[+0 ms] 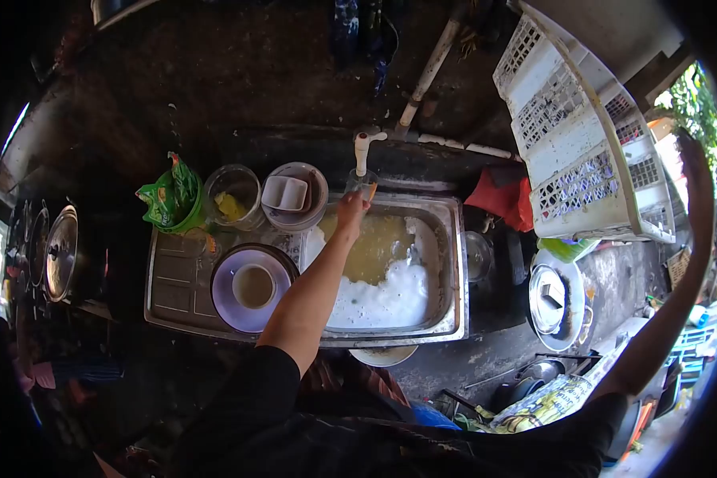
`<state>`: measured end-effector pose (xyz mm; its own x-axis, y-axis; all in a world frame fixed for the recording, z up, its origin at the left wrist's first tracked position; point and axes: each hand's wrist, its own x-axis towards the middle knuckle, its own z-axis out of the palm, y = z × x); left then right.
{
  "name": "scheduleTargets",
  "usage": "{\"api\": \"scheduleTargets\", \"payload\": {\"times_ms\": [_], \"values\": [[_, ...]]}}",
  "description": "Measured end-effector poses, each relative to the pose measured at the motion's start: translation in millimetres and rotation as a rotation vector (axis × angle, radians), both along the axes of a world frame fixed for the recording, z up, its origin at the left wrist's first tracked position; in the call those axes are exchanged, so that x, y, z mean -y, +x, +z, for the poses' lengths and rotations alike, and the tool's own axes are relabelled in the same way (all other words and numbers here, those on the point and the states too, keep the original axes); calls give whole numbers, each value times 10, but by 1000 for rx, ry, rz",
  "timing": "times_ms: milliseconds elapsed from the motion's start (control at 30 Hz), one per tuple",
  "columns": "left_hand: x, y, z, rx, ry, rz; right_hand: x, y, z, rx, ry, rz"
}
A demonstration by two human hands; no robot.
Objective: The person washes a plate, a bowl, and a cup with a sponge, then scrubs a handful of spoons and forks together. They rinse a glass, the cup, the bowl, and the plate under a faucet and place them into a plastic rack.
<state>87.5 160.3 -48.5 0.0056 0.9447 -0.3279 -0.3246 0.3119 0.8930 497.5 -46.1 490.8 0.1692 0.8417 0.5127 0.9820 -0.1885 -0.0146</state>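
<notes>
My left hand [351, 210] is closed around a clear glass [360, 183] directly below the white tap [362, 151]. Beneath my forearm lies the steel sink basin [452, 271], which holds murky water and white suds [386, 299]. My right arm stretches far out to the right, and my right hand [692, 155] is raised beside the white plastic crate [581, 135]. Its fingers are too dark and distorted to make out. A purple plate [229, 305] with a cup [254, 286] on it rests on the drainboard [171, 275].
Behind the drainboard stand a green container [171, 199], a clear tub [231, 195] with something yellow inside, and stacked bowls [320, 195]. Right of the sink are a red bag [502, 197] and a basin [566, 334] with a metal lid [546, 299]. A lidded pot [61, 253] stands left.
</notes>
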Motion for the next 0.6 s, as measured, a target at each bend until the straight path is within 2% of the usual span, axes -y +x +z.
{"api": "scheduleTargets", "payload": {"times_ms": [67, 100, 167, 233, 267, 300, 333, 367, 500, 533, 567, 600], "values": [[-7, -68, -24, 1, 22, 26, -411, -474, -152, -111, -258, 261], [-17, -108, -85, 56, 41, 4, -543, -454, -274, -197, -346, 147], [41, -164, -88, 109, 53, -6, -640, -565, -495, -399, -500, 199], [141, -208, 81, 246, 98, -79, -676, -954, -472, -109, -878, 118], [128, -239, 66, 244, 92, -69, -636, -1133, -444, 90, -910, -72], [82, -260, 56, 132, 110, -118, -587, -1088, -437, -46, -955, 33], [48, -269, 45, 21, 127, -169, -555, -1009, -439, -171, -985, 131], [25, -283, 46, 23, 123, -162, -530, -935, -433, -296, -1009, 229], [-83, -303, 146, 25, 40, -146, -374, -815, -323, -308, -866, 361], [-122, -285, 132, 2, 3, -117, -341, -945, -271, -426, -857, 379], [-170, -270, 121, -19, -31, -89, -284, -889, -229, -425, -856, 379], [-203, -257, 134, -17, -31, -89, -204, -778, -191, -270, -594, 353]]}}
